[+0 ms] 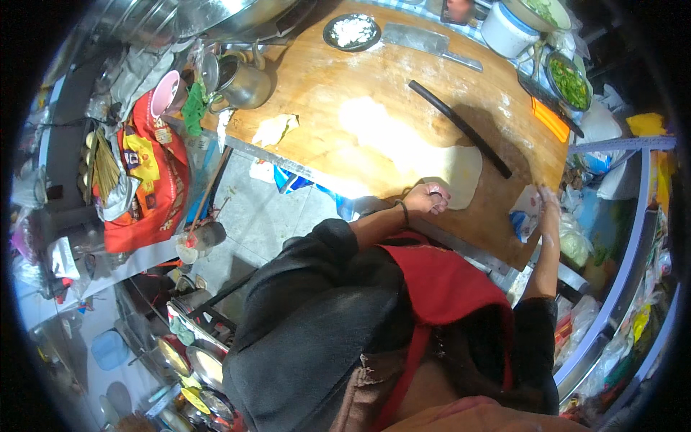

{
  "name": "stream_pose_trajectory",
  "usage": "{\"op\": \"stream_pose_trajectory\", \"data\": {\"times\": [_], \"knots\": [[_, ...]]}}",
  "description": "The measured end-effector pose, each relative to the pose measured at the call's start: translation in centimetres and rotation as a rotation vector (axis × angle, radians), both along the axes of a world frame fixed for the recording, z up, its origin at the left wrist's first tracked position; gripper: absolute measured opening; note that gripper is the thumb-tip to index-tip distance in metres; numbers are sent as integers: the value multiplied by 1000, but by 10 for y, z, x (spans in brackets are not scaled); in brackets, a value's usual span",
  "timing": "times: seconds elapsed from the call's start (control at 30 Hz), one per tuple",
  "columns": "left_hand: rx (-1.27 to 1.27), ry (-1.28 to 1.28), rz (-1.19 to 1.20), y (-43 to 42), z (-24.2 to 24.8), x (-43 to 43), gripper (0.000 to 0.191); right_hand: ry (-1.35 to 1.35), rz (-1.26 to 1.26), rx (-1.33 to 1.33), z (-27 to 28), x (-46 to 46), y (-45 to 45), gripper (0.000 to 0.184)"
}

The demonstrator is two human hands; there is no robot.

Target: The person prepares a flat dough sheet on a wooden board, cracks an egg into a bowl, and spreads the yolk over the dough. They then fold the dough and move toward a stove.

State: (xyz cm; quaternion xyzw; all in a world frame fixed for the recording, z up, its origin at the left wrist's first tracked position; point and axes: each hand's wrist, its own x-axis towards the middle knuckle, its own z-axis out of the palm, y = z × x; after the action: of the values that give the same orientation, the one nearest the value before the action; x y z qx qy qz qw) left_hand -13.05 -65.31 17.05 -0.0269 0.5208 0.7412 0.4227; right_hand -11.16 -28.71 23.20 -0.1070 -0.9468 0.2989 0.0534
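Observation:
A flat sheet of pale dough (461, 173) lies near the front edge of the wooden board; glare washes out its left part. My left hand (428, 198), fingers curled in and a dark band across one finger, is at the dough's lower left edge. Nothing shows in it. My right hand (549, 201), dusted with flour, reaches to the board's right corner beside a printed plastic bag (526, 208); whether it grips the bag cannot be told. A dark rolling pin (459, 128) lies slanted behind the dough. Farther back are a cleaver (418, 40) and a dark bowl of flour (352, 32).
At the board's left stand a metal pot (244, 85) and a pink cup (166, 94), with a crumpled yellowish piece (275, 129) nearby. At right are an orange-edged tool (550, 120), a bowl of chopped greens (568, 81) and a white container (507, 32).

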Motion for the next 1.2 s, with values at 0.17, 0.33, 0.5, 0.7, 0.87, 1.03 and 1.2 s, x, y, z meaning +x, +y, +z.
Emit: {"op": "stream_pose_trajectory", "data": {"times": [0.17,0.33,0.5,0.7,0.87,1.03,1.2], "knots": [[-94,119,-35,-12,20,-12,20,-453,150,164,-3,-12,27,5],[-176,312,-50,-27,20,-12,21,-208,75,-341,-38,9,34,50],[-141,208,-37,-32,8,-8,20,-343,287,10,-37,-10,24,8],[-19,34,-1,-35,0,-1,17,-114,342,173,14,3,-13,12],[-26,268,-36,-31,33,-4,16,63,376,382,92,53,-33,3],[-142,884,-88,4,92,-5,21,142,305,320,104,79,-47,7],[-203,1294,-161,53,122,-3,34,229,271,294,66,75,-71,5]]}}
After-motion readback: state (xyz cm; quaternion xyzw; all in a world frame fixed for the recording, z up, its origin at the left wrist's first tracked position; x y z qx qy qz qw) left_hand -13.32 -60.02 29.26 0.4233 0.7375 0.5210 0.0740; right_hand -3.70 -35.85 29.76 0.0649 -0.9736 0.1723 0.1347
